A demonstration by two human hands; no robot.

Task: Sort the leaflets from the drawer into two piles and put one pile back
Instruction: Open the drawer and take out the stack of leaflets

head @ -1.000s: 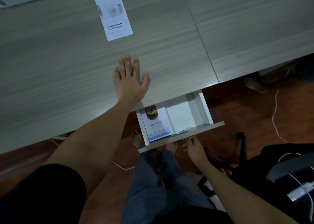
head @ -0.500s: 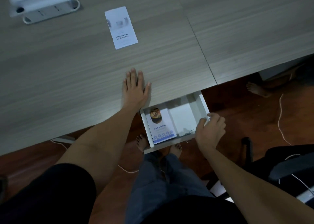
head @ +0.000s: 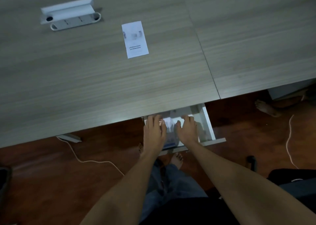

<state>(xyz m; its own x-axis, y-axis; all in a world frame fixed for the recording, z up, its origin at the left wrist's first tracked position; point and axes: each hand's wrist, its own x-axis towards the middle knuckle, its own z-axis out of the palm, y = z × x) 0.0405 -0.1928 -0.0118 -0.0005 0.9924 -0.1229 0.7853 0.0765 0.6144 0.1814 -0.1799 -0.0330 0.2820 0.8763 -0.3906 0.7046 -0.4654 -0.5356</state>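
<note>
The white drawer (head: 209,122) is pulled out from under the table's near edge. A stack of leaflets (head: 169,128) lies in its left half, blurred, with a blue strip at its near end. My left hand (head: 153,130) lies over the stack's left side, fingers stretched toward the back of the drawer. Touching the stack's right edge is my right hand (head: 187,130), its thumb toward the paper. Whether either hand grips the stack is not visible. One white leaflet (head: 135,39) with dark print lies flat on the wooden table (head: 85,81), far from both hands.
A white power strip and open cable box (head: 70,13) sit at the table's back left. A seam (head: 203,54) splits the tabletop. White cables (head: 290,139) run over the red-brown floor. My legs and bare feet are below the drawer, and another person's foot (head: 266,107) is at right.
My left hand left the tabletop and went into the drawer onto the leaflets. My right hand moved from the drawer's right front corner to the stack's right edge. The view shifted down.
</note>
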